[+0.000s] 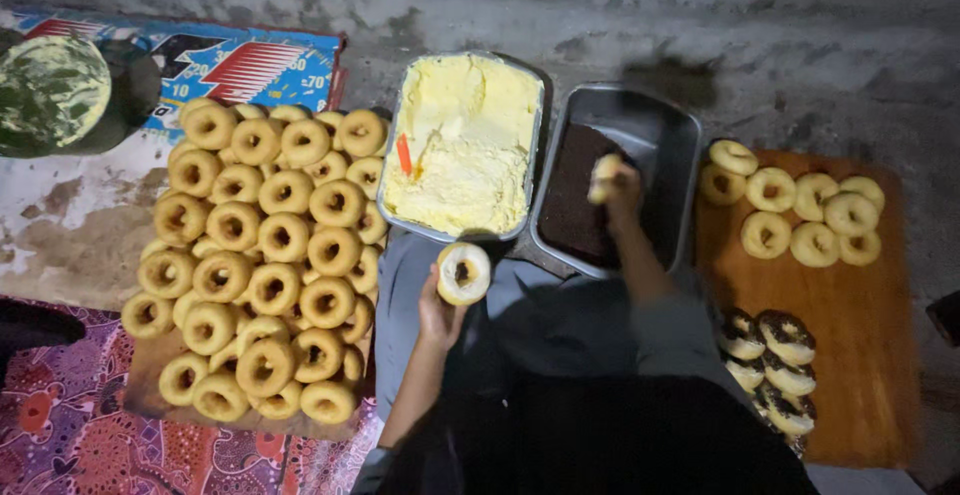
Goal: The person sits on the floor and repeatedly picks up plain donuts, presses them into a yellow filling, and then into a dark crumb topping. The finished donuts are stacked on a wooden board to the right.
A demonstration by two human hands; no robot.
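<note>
Dimly, left hand (437,317) fingers grip a cream-filled doughnut (463,273); right hand (620,187) fingers clutch another doughnut half (604,177), blurred over the dark tray (668,135).

Person is wearing grey-blue trousers (520,325) and a dark top (600,445); bare forearms, no gloves showing.

The tray of cream (465,145) is taken as the landmark: directly to its right a second tray (655,130) holding dark sprinkles (575,195) is set, and further right a wooden board (850,345) is laid, carrying plain doughnuts (800,210) at its far end and sprinkled doughnuts (780,365) at its near end. To the left of the cream tray a heaped pile of doughnuts (265,255) is stacked on another board (150,365). Just in front of the cream tray one doughnut (463,273) is held in the left hand (438,315), while another (605,177) is held by the right hand (622,195) over the sprinkles.
</note>
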